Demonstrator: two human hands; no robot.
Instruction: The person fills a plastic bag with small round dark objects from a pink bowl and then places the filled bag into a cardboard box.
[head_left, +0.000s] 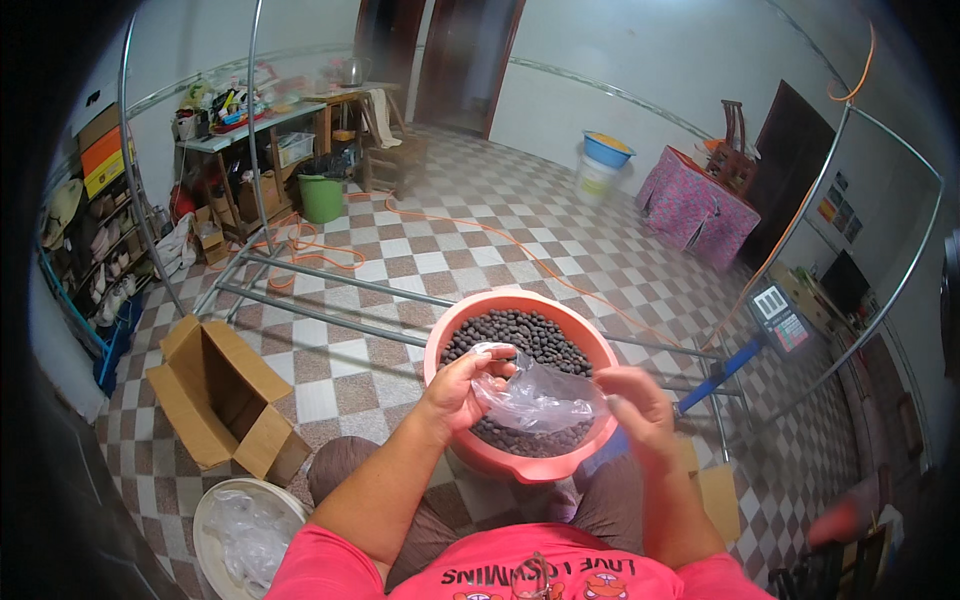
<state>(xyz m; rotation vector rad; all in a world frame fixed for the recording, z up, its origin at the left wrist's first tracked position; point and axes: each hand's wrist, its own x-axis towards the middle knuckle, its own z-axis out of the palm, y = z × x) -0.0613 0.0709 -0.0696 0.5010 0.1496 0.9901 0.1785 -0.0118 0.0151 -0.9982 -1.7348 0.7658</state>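
Note:
A pink plastic basin (517, 471) stands before me, filled with dark, rounded, nut-like pieces (525, 334). Over it a clear plastic bag (551, 397) is spread sideways, hiding some of the pieces. My left hand (469, 386) grips the bag's left end between thumb and fingers. At the bag's right end is my right hand (637, 409), blurred, its thumb and fingertips close to the plastic edge; whether they pinch it cannot be made out. A platform scale with a blue post (720, 375) and a display head (778, 319) stands just right of the basin.
Left of me are an open cardboard box (225, 397) and a pale tub (206, 551) holding clear plastic bags (251, 536). A metal tube frame (330, 311) runs behind the basin. An orange cord (525, 251) crosses the tiled floor. Farther off stands a green bucket (321, 199).

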